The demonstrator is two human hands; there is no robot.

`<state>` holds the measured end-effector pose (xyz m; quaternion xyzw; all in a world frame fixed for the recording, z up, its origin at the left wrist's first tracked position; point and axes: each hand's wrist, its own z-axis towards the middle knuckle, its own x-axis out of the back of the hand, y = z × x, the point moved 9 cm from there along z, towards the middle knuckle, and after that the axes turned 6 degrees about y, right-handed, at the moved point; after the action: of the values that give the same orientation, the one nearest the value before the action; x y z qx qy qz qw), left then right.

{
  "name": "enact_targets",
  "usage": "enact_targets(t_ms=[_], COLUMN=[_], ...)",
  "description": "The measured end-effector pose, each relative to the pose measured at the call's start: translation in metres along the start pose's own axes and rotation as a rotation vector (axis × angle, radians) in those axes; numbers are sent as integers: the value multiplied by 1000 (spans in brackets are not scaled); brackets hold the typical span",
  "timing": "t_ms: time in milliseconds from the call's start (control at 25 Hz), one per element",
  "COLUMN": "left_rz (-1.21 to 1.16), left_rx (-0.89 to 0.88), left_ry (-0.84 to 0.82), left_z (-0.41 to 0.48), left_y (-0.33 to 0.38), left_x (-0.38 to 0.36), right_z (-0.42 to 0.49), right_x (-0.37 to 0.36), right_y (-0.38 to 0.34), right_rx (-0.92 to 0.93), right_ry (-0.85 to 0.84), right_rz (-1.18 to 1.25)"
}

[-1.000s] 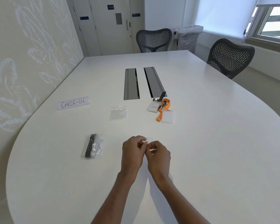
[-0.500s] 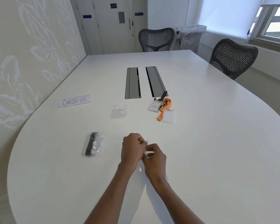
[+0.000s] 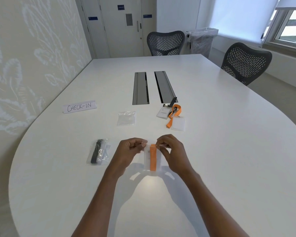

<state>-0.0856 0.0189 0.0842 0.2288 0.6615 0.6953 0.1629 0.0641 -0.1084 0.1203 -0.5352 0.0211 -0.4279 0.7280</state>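
A small clear plastic bag (image 3: 147,160) with a folded orange lanyard (image 3: 153,158) inside hangs just above the white table (image 3: 229,151) in front of me. My left hand (image 3: 130,152) pinches the bag's top left corner. My right hand (image 3: 172,150) pinches its top right edge, fingertips at the lanyard's upper end. Both hands are curled, a little apart, with the bag stretched between them.
A bagged black lanyard (image 3: 98,153) lies to the left. Farther back are an empty clear bag (image 3: 126,118), a name badge (image 3: 163,114) with an orange lanyard (image 3: 173,117), a blank badge sleeve (image 3: 178,124), a CHECK-IN sign (image 3: 79,106), two cable hatches (image 3: 140,88) and two chairs (image 3: 166,42).
My hands were pressed together over the bag; now they have drawn apart, spreading its top, and the orange lanyard inside shows between them.
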Motion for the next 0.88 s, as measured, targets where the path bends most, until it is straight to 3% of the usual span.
enact_targets(t_ms=[200,560,880], left_rz=[-53,7,198], left_rx=[-40,-54,-104], left_ry=[64,110,135], left_z=[-5,-10,-7], left_y=[5,0,7], left_x=[5,16,23], right_z=[8,3,14], right_x=[2,9,18], right_y=[2,36,21], right_rx=[15,-305,-170], right_ry=[-57,-55,-89], right_rz=[7,235,66])
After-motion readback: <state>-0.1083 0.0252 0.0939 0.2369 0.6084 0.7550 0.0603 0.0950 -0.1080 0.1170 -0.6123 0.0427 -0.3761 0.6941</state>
